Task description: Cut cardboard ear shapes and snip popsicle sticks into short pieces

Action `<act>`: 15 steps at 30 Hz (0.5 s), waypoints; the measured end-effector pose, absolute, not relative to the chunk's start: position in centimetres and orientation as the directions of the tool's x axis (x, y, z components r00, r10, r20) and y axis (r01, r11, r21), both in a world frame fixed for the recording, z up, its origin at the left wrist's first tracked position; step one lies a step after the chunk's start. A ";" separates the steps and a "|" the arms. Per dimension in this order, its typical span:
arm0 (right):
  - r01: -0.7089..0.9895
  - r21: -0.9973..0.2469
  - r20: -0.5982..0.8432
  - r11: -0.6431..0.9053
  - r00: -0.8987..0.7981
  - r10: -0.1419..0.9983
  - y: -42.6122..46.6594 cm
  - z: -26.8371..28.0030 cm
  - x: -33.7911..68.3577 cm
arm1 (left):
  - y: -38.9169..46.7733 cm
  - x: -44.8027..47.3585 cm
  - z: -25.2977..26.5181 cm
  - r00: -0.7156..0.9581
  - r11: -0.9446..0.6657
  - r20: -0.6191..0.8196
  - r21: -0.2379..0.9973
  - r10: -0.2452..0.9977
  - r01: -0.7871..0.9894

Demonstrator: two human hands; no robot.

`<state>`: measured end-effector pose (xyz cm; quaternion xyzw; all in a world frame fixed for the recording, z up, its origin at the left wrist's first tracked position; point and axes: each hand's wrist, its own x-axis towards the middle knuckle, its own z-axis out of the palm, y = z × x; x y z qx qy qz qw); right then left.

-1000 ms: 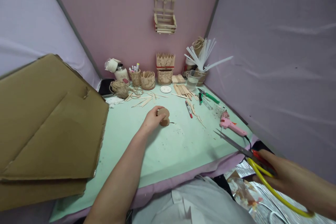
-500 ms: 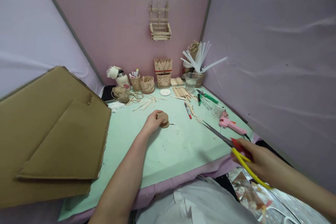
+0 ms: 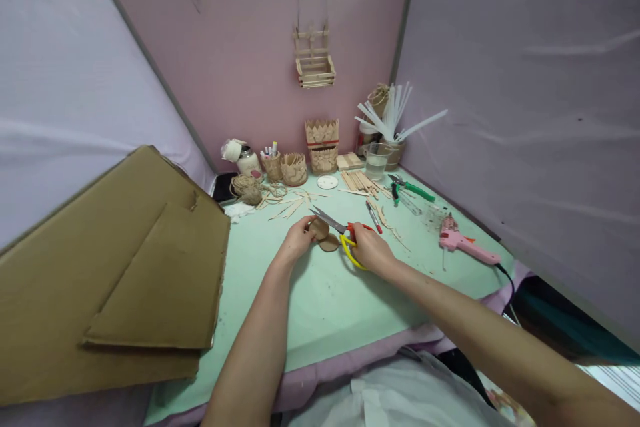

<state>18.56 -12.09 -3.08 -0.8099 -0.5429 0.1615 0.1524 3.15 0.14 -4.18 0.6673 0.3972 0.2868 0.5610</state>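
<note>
Two round brown cardboard discs are near the middle of the table. My left hand [image 3: 296,240] pinches one cardboard disc [image 3: 319,229] by its left edge, a little raised. The other disc [image 3: 329,243] lies on the green tabletop [image 3: 345,307], just below and to the right of it. My right hand [image 3: 370,248] grips scissors [image 3: 349,240] with one red and one yellow handle. Their blades point up and left, over the upper edge of the held disc. I cannot tell whether the blades touch the cardboard.
Large cardboard sheets [image 3: 150,287] cover the left side. Behind are twine [image 3: 250,189], woven cups [image 3: 294,171], a water cup [image 3: 376,163] and wooden sticks [image 3: 361,183]. A red marker [image 3: 374,218], green pruners [image 3: 418,191] and a pink glue gun [image 3: 467,245] lie at right.
My right hand has brought the scissors from the right edge in to the discs. My left hand has lifted one disc off the other, and the two now sit further apart.
</note>
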 end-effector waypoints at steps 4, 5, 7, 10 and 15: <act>0.840 -0.413 -0.107 -0.351 0.338 0.935 -14.9 -2.6 20.4 | 0.1 2.9 -3.6 0.473 -0.059 -0.047 0.976 0.880 0.208; 0.841 -0.414 -0.102 -0.350 0.339 0.935 -16.0 -2.3 21.1 | 0.1 2.9 -3.4 0.462 -0.050 -0.048 0.979 0.886 0.199; 0.835 -0.421 -0.094 -0.353 0.347 0.933 -18.1 -1.7 22.4 | -0.1 3.0 -3.0 0.447 -0.025 -0.053 0.986 0.893 0.166; 0.816 -0.450 -0.071 -0.363 0.373 0.925 -19.9 -1.0 23.6 | -0.4 3.4 -2.6 0.445 0.026 -0.067 0.995 0.893 0.099; 0.802 -0.510 -0.014 -0.310 0.353 0.936 -16.6 -1.7 22.0 | -1.0 3.7 -2.4 0.470 0.132 -0.123 0.991 0.874 0.015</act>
